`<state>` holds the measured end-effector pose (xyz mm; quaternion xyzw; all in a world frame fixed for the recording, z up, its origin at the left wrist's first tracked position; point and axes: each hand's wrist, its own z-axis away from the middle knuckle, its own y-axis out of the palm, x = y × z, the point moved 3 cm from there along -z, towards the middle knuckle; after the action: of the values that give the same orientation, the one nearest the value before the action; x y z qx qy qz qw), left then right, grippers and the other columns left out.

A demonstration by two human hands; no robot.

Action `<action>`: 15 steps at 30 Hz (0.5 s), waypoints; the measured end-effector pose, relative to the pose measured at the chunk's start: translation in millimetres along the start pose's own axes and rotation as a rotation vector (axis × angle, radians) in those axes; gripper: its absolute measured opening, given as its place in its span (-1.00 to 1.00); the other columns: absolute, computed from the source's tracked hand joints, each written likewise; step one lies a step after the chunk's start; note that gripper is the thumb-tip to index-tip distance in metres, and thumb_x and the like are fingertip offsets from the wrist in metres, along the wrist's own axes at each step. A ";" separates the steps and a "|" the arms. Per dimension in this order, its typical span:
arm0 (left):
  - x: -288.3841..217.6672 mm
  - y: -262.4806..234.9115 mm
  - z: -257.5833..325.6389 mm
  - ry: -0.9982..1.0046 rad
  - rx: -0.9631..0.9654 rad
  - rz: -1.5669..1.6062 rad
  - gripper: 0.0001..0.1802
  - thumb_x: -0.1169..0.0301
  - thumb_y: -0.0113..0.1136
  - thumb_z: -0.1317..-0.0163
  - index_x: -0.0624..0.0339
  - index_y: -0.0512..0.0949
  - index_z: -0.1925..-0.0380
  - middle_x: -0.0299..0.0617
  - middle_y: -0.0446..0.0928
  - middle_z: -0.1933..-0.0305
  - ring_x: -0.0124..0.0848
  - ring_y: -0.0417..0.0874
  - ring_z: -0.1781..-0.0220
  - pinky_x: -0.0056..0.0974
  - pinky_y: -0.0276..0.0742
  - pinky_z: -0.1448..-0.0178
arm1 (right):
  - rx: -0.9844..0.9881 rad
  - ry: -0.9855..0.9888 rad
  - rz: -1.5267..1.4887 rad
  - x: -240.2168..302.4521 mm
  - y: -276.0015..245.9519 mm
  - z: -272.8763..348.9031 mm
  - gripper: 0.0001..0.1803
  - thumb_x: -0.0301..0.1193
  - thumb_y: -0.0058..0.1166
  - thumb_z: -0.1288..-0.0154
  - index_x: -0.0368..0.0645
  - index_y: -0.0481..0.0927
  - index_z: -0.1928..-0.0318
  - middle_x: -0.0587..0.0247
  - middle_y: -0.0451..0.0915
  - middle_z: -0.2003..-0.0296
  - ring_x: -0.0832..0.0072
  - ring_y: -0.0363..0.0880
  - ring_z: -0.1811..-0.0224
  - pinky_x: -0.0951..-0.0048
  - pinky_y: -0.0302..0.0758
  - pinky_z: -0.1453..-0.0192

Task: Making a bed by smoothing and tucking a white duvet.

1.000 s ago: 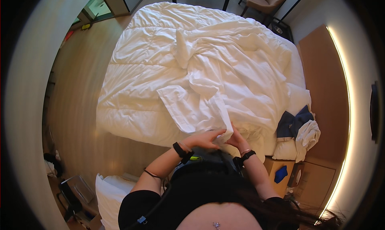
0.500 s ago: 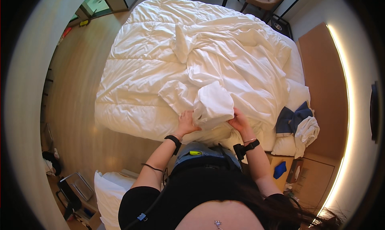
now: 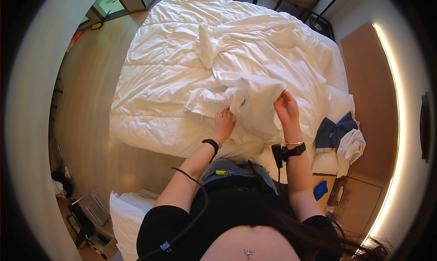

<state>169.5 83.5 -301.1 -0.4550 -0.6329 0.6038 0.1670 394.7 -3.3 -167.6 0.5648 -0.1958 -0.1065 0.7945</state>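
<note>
A rumpled white duvet cover (image 3: 261, 99) lies bunched over a quilted white duvet (image 3: 145, 90) on the bed. My right hand (image 3: 287, 110) pinches an edge of the cover and holds it raised off the bed. Near the bed's front side, my left hand (image 3: 224, 124) has its fingers closed on the lower left part of the same cover. Cloth hides some of the left fingertips. A loose fold of white fabric (image 3: 207, 101) spreads out left of the left hand, and another fold (image 3: 205, 49) stands up farther back.
Blue and white crumpled cloths (image 3: 341, 135) rest on a pillow (image 3: 326, 163) at the right. Behind them runs a brown headboard (image 3: 368, 79). A blue item (image 3: 320, 190) lies on the bedside surface. White pillows (image 3: 127, 217) are behind me at lower left. Wooden floor (image 3: 88, 101) borders the bed's left side.
My right hand has moved up and to the right, drawing the cover's edge out. My left hand has shifted slightly right and farther over the bed. The bunched cloth has opened out sideways.
</note>
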 end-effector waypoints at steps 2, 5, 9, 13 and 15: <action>14.0 -4.2 -19.7 0.038 -0.018 0.080 -0.39 0.20 0.33 -0.02 0.23 0.41 -0.05 -0.08 0.41 -0.14 -0.14 0.36 -0.23 0.06 0.22 -0.24 | 0.014 -0.056 -0.044 10.0 21.9 -8.8 -0.84 -0.54 -0.19 -0.41 -0.27 0.50 0.17 0.21 0.62 0.20 0.45 0.59 0.06 0.41 0.51 -0.16; -11.8 -28.3 -34.8 0.172 0.016 0.213 -0.34 0.20 0.32 -0.04 0.24 0.34 -0.12 -0.06 0.34 -0.22 -0.15 0.37 -0.22 0.03 0.25 -0.21 | 0.100 -0.099 -0.124 33.0 37.6 -10.4 -0.84 -0.55 -0.21 -0.42 -0.32 0.44 0.11 0.08 0.58 0.12 0.35 0.56 -0.02 0.34 0.47 -0.24; -50.0 -28.5 -38.8 0.061 0.002 0.150 -0.26 0.19 0.33 -0.02 0.25 0.27 -0.17 -0.02 0.29 -0.24 -0.12 0.38 -0.21 -0.03 0.26 -0.20 | 0.063 -0.175 -0.155 35.0 37.6 -16.9 -0.83 -0.57 -0.23 -0.41 -0.34 0.43 0.10 0.04 0.57 0.11 0.31 0.55 -0.04 0.27 0.44 -0.28; -33.2 9.3 -53.1 -0.267 -0.019 0.144 -0.32 0.28 0.30 -0.05 0.27 0.29 -0.16 -0.02 0.35 -0.21 -0.11 0.38 -0.23 -0.06 0.29 -0.19 | 0.179 -0.049 -0.211 20.4 54.3 -20.5 -0.83 -0.57 -0.24 -0.41 -0.36 0.41 0.09 0.01 0.56 0.08 0.29 0.54 -0.05 0.21 0.41 -0.30; -17.2 12.3 -66.2 -0.200 0.047 0.168 -0.43 0.34 0.24 -0.08 0.30 0.35 -0.09 -0.01 0.44 -0.12 -0.10 0.44 -0.16 -0.08 0.34 -0.14 | 0.216 -0.063 -0.216 28.2 48.5 -25.8 -0.84 -0.55 -0.25 -0.42 -0.36 0.41 0.14 -0.01 0.55 0.07 0.28 0.54 -0.05 0.21 0.41 -0.30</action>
<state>233.6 109.0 -292.3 -0.4396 -0.5917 0.6729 0.0627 428.7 24.2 -124.0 0.6612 -0.1692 -0.1872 0.7065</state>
